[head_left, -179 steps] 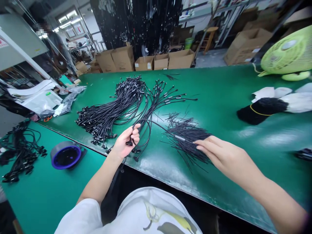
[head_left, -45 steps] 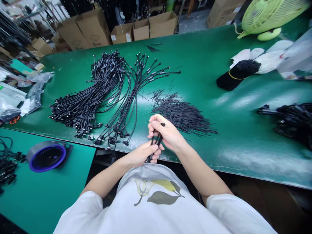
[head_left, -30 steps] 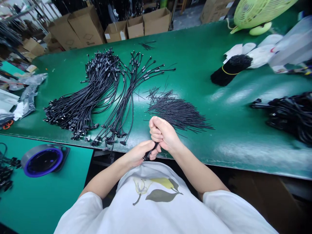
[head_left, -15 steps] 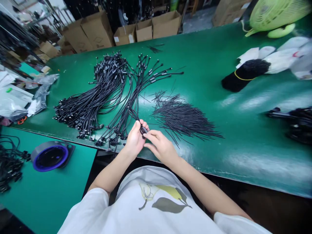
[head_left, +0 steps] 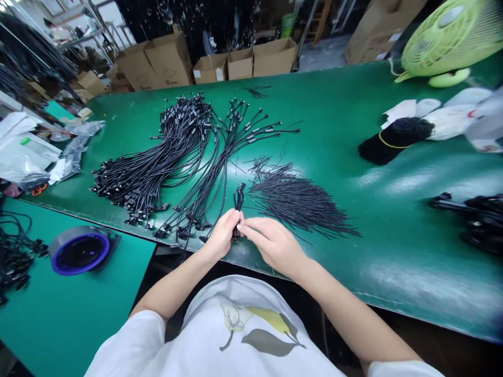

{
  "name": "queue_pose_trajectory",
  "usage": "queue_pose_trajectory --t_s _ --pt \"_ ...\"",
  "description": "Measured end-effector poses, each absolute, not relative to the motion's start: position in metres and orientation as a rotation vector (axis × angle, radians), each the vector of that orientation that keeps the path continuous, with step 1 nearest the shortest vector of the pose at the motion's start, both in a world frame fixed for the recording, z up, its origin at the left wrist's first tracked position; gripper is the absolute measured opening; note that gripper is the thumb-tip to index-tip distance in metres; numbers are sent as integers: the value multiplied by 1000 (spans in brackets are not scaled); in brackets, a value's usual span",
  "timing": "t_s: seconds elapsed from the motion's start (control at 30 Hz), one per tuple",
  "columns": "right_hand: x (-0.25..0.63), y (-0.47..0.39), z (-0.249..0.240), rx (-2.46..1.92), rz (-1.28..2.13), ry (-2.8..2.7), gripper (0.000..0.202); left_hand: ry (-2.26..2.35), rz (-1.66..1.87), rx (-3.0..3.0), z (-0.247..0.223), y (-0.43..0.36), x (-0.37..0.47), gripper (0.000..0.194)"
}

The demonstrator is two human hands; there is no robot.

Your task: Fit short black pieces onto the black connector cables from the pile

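A folded black cable (head_left: pixel 238 198) stands between my hands at the near edge of the green table, its loops pointing away from me. My left hand (head_left: pixel 225 233) is closed around its middle. The fingertips of my right hand (head_left: pixel 275 243) pinch at the same spot from the right; whether they hold the cable itself or a thin tie is hidden. Just left lie loose black cables (head_left: pixel 214 175) with connectors at both ends, beside a bigger cable pile (head_left: pixel 157 162). To the right is a spread of thin black ties (head_left: pixel 302 199).
A rubber-banded black bundle (head_left: pixel 387 140) and white plastic bags (head_left: pixel 451 112) lie at the right, below a green fan (head_left: pixel 444 42). Black items (head_left: pixel 479 214) sit at the far right. A purple-rimmed round object (head_left: pixel 80 252) rests on the left table. Cardboard boxes (head_left: pixel 168 60) line the back.
The folded cable has turned from leaning left to nearly upright, and its bundle looks more compact. Both hands have shifted slightly nearer me. The camera view has tilted up a little.
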State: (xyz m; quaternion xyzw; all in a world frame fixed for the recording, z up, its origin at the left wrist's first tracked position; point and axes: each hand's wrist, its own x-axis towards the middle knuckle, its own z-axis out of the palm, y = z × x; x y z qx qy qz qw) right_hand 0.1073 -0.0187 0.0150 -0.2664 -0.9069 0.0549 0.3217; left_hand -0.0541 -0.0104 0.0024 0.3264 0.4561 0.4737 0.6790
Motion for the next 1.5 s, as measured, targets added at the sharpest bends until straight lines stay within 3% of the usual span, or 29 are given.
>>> queue_pose_trajectory --t_s 0.1,0.17,0.37,0.5,0.77,0.97,1.07,1.2,1.33,1.5 --pt "119 -13 21 -656 -38 -2544 44 1094 810 1069 3 -22 -61 45" --pt "122 -16 19 -687 -1 -2715 36 1106 602 1343 6 -33 -68 45" --pt "122 -45 3 -956 898 -2926 20 1067 157 2130 -1 -66 -85 30" --pt "123 -58 -2 -954 1200 -2905 17 951 -146 2370 -9 -73 -86 26" --pt "124 -75 -24 -898 507 -3087 26 962 -163 2032 -3 -62 -78 35" --pt "144 -52 -4 -954 688 -2824 30 1101 115 1755 -7 -63 -72 39" --pt "192 -18 2 -1374 471 -2340 36 1155 364 1399 -5 -56 -73 41" --pt "256 27 -23 -1994 55 -1946 29 1145 679 1013 2 -44 -66 43" --pt "275 34 -45 -2094 -107 -2038 29 1013 800 785 8 -34 -56 44" --pt "272 18 -33 -2048 -320 -1954 27 958 909 631 7 -30 -53 48"
